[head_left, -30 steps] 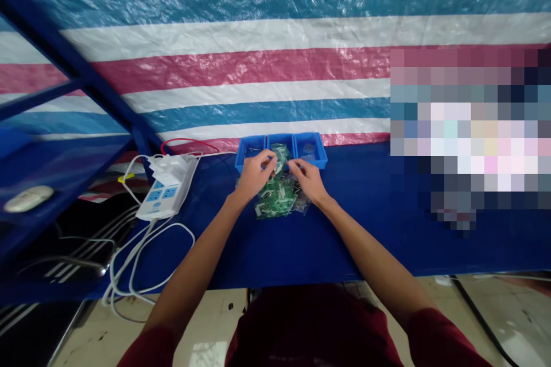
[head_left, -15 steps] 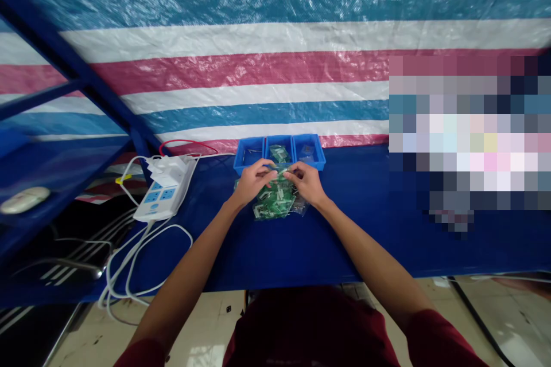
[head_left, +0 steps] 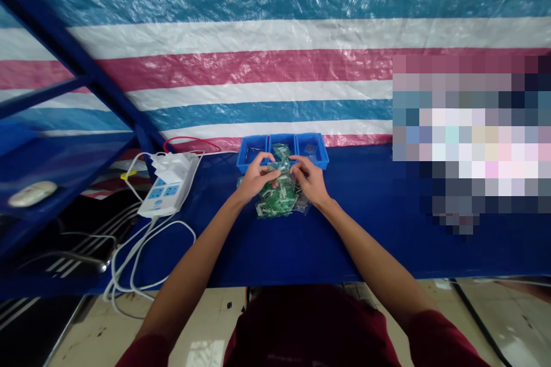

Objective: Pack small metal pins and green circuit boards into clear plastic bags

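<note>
Above a pile of small clear plastic packets with green contents [head_left: 278,203], my two hands are close together at a single clear packet [head_left: 283,167]. My left hand [head_left: 253,182] has its thumb and index finger around the packet's left side. At its right edge, the bent fingers of my right hand [head_left: 312,180] pinch it. What lies inside this packet is too small to make out. Just beyond my fingers are three joined blue bins: the left bin [head_left: 245,169] has thin metal pieces, the middle one green packets [head_left: 282,152], the right one clear packets [head_left: 310,152].
A white power strip [head_left: 166,195] with plugged-in adapters lies on the blue table [head_left: 361,229] at left, its white cables looped beside it. A blue metal frame [head_left: 107,103] and a white computer mouse [head_left: 32,194] are farther left. Striped sheeting [head_left: 258,69] hangs behind. A blurred-out area covers the right.
The fingers of both hands have spread a little around the packet, and my right hand has shifted slightly right. The whole view has moved slightly.
</note>
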Available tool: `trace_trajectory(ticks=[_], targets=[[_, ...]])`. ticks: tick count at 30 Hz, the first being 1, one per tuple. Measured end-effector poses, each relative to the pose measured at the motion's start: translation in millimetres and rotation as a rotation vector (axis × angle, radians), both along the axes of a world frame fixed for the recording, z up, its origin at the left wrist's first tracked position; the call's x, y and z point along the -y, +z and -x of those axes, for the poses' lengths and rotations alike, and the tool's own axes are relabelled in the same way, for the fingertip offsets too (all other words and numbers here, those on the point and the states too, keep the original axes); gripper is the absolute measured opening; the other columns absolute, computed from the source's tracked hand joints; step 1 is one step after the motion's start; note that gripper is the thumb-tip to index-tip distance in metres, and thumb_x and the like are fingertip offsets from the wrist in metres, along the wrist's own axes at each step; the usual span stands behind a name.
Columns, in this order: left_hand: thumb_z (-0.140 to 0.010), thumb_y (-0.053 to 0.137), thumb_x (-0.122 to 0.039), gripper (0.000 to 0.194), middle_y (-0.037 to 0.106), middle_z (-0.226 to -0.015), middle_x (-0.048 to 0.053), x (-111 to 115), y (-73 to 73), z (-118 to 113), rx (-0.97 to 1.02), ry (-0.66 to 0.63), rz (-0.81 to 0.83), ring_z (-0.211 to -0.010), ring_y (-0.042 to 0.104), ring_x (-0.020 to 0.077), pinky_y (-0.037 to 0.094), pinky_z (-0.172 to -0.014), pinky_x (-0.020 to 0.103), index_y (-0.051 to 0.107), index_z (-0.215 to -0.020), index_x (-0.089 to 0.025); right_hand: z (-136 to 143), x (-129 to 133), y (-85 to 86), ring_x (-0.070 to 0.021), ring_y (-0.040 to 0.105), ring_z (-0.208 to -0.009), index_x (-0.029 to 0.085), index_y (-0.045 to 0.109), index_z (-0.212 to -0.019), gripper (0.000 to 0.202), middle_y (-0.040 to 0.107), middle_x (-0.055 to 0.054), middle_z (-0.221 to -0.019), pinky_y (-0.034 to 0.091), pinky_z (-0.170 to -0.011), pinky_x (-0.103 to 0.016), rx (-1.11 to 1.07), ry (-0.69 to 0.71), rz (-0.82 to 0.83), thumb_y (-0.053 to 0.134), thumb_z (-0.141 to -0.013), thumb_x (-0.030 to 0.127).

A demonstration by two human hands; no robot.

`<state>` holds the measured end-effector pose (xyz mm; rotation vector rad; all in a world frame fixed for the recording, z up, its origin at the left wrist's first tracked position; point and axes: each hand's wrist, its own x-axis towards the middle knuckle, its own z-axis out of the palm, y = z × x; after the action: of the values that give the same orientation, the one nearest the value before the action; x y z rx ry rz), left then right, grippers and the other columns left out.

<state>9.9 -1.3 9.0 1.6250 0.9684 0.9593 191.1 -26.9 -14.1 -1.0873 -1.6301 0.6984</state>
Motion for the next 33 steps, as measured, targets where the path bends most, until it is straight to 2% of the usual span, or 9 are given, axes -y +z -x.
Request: trace_trajectory(ticks=[5,8,11,13,16,19,24,28,33], targets=[[-0.083,0.061,-0.041,0.04,0.053,-0.053,-0.007,-3.6,0.8,-1.6,0.01,-0.051,0.049,-0.043,0.056,0.012,0.047,-0.047,0.023,0.043,-0.114,-0.022,0.2,2.8,5.4,-0.0164,0.058,-0.084,0.023,0.067,-0.106,0.023,0.059,-0.007,-0.106,0.049,-0.073,-0.029,0.137,-0.012,-0.111,0.054,-0.086,0.024],[-0.088,0.05,-0.052,0.038,0.058,-0.058,-0.001,-7.1,5.1,-5.8,-0.034,-0.06,0.07,-0.047,0.057,0.0135,0.046,-0.044,0.024,0.053,-0.103,-0.018,0.1,-0.2,3.5,-0.0168,0.057,-0.082,0.02,0.069,-0.093,0.017,0.059,-0.007,-0.096,0.048,-0.073,-0.028,0.139,-0.103,-0.136,0.054,-0.088,0.027],[-0.089,0.036,-0.064,0.056,0.062,-0.068,0.006,-7.0,3.5,-7.7,-0.061,0.034,-0.024,-0.06,0.061,0.0167,0.048,-0.047,0.025,0.06,-0.086,-0.014,-0.9,-3.1,2.1,-0.0155,0.055,-0.072,0.019,0.066,-0.079,0.019,0.06,-0.004,-0.081,0.046,-0.07,-0.027,0.127,-0.154,-0.104,0.055,-0.089,0.031],[-0.086,0.043,-0.065,0.055,0.063,-0.073,0.006,-4.0,-1.1,-7.0,-0.089,0.091,-0.135,-0.066,0.062,0.0169,0.05,-0.055,0.027,0.062,-0.08,-0.013,-1.4,-3.5,2.4,-0.0147,0.054,-0.068,0.019,0.063,-0.073,0.023,0.059,-0.002,-0.075,0.044,-0.069,-0.027,0.123,-0.152,-0.07,0.055,-0.089,0.034],[-0.079,0.062,-0.055,0.041,0.064,-0.073,0.004,1.5,-7.8,-5.1,-0.116,0.114,-0.234,-0.069,0.062,0.0168,0.051,-0.063,0.028,0.063,-0.078,-0.014,-1.3,-1.6,4.5,-0.0147,0.054,-0.066,0.018,0.063,-0.07,0.03,0.059,-0.002,-0.071,0.043,-0.068,-0.027,0.108,-0.123,-0.062,0.052,-0.091,0.038],[-0.078,0.066,-0.045,0.034,0.066,-0.072,0.004,4.0,-10.1,-3.6,-0.029,0.101,-0.182,-0.066,0.063,0.0163,0.052,-0.063,0.028,0.062,-0.089,-0.014,-0.6,1.4,7.1,-0.0153,0.055,-0.069,0.018,0.065,-0.074,0.033,0.06,-0.003,-0.072,0.043,-0.068,-0.027,0.088,-0.08,-0.093,0.047,-0.093,0.039],[-0.075,0.07,-0.041,0.05,0.067,-0.069,0.0,2.8,-10.5,-1.7,0.082,0.05,-0.068,-0.059,0.064,0.0148,0.054,-0.061,0.027,0.053,-0.115,-0.016,0.0,1.4,6.1,-0.0157,0.058,-0.076,0.019,0.066,-0.086,0.028,0.064,-0.005,-0.088,0.045,-0.068,-0.027,0.059,-0.049,-0.14,0.049,-0.092,0.04],[-0.073,0.071,-0.046,0.042,0.067,-0.079,0.002,0.7,-15.1,-1.3,0.065,0.051,-0.092,-0.064,0.064,0.0148,0.054,-0.064,0.028,0.06,-0.101,-0.016,-0.2,-2.3,1.4,-0.0149,0.054,-0.065,0.018,0.064,-0.078,0.027,0.062,-0.003,-0.074,0.044,-0.064,-0.027,0.071,-0.075,-0.181,0.051,-0.091,0.038],[-0.07,0.074,-0.043,0.037,0.065,-0.074,0.001,-1.5,-18.5,-0.6,0.064,0.058,-0.08,-0.063,0.063,0.0151,0.052,-0.064,0.028,0.061,-0.09,-0.015,0.0,-2.9,-2.3,-0.0161,0.057,-0.068,0.019,0.065,-0.08,0.021,0.066,-0.004,-0.078,0.046,-0.066,-0.028,0.11,-0.097,-0.18,0.053,-0.09,0.034]])
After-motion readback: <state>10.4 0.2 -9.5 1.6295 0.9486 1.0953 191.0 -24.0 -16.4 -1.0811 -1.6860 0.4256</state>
